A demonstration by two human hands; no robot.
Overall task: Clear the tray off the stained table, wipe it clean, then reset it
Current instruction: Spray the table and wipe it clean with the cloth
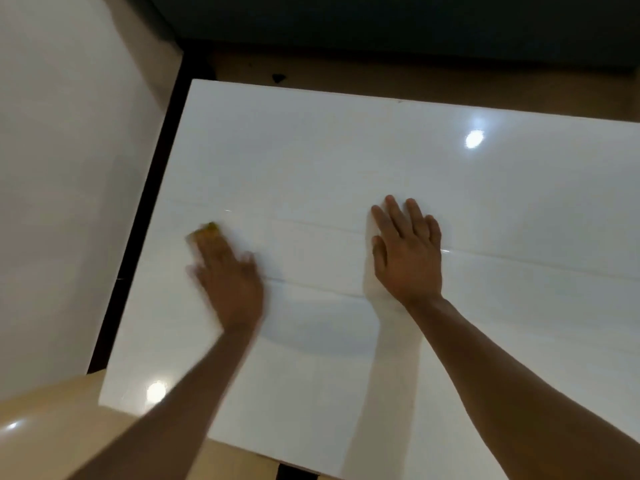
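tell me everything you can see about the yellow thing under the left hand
The yellow thing is mostly hidden: only a small yellowish-green patch shows past the fingertips of the left hand, which lies flat on top of it. It looks like a cloth or sponge, but motion blur makes the material and shape impossible to tell. It sits on the glossy white table, near its left edge. The blur suggests it is being moved across the surface. Nothing else touches it.

A glossy white worktop (346, 161) with faint streaks across its middle; the right hand (407, 252) lies flat on it, and the blurred left hand (225, 271) presses what may be a yellow-green cloth (207, 229)
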